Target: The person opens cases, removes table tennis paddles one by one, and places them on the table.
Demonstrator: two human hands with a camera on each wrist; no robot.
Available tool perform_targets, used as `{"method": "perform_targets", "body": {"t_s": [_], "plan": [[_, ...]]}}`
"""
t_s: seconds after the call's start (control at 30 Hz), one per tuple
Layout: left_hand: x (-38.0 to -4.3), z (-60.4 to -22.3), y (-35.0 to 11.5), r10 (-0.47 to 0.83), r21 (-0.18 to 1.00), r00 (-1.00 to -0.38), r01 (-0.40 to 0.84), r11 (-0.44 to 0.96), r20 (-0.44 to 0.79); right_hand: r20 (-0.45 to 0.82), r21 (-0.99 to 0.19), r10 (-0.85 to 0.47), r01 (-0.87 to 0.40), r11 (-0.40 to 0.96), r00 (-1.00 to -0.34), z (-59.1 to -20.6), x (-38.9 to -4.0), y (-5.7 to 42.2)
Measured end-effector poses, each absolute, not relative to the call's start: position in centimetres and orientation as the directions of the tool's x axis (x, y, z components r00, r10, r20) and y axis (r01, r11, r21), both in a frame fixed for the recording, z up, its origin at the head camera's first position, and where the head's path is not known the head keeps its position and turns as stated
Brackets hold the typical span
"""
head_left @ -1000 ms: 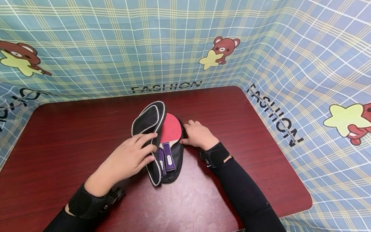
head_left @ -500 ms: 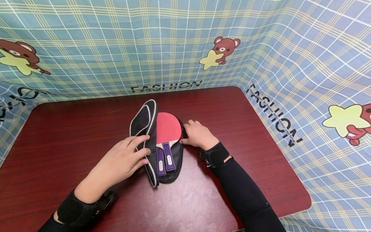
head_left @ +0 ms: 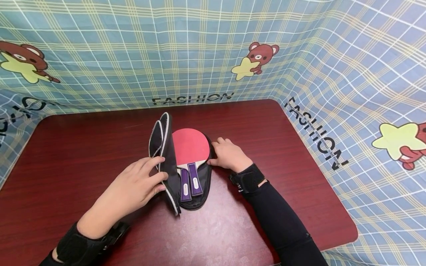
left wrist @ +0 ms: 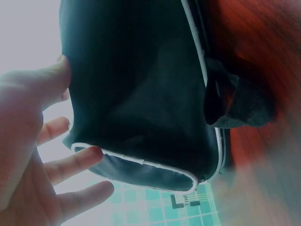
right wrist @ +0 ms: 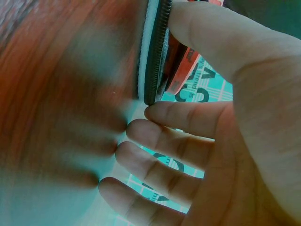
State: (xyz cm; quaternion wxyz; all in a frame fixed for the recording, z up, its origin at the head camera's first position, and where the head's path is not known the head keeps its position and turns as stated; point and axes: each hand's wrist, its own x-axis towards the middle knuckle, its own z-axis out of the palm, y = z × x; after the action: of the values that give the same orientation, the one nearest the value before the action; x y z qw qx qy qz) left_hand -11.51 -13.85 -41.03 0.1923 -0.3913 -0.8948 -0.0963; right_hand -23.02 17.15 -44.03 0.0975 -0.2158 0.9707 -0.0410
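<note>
A black table tennis bat case (head_left: 205, 181) with pale piping lies unzipped on the table, its cover flap (head_left: 170, 147) raised almost upright. Inside are two bats: a red bat (head_left: 191, 146) on top, its purple handle (head_left: 195, 179) beside the second purple handle (head_left: 185, 186). My left hand (head_left: 136, 181) pinches the flap's edge; in the left wrist view the outer fingers spread over the flap's outside (left wrist: 136, 70). At the case's right rim rests my right hand (head_left: 229, 153). The right wrist view shows thumb and index fingertip touching the zip edge (right wrist: 153, 61), other fingers extended along the table.
The dark red wooden table (head_left: 100, 140) has rounded corners. A blue checked cloth (head_left: 196, 48) with bears and lettering hangs behind it and at both sides. A black strap loop (left wrist: 247, 103) sticks out from the case.
My left hand has moved left, swinging the flap from leaning over the bats to nearly upright, so both handles and more of the red face show. My right hand has stayed at the rim.
</note>
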Motion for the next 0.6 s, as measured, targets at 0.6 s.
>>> {"method": "perform_targets", "body": {"t_s": [0.6], "plan": [[-10.80, -40.19, -14.08, 0.654, 0.035, -0.644, 0.723, 0.690, 0.396, -0.163, -0.121, -0.436, -0.421, 0.899, -0.885, -44.22, -22.96, 17.32]]}}
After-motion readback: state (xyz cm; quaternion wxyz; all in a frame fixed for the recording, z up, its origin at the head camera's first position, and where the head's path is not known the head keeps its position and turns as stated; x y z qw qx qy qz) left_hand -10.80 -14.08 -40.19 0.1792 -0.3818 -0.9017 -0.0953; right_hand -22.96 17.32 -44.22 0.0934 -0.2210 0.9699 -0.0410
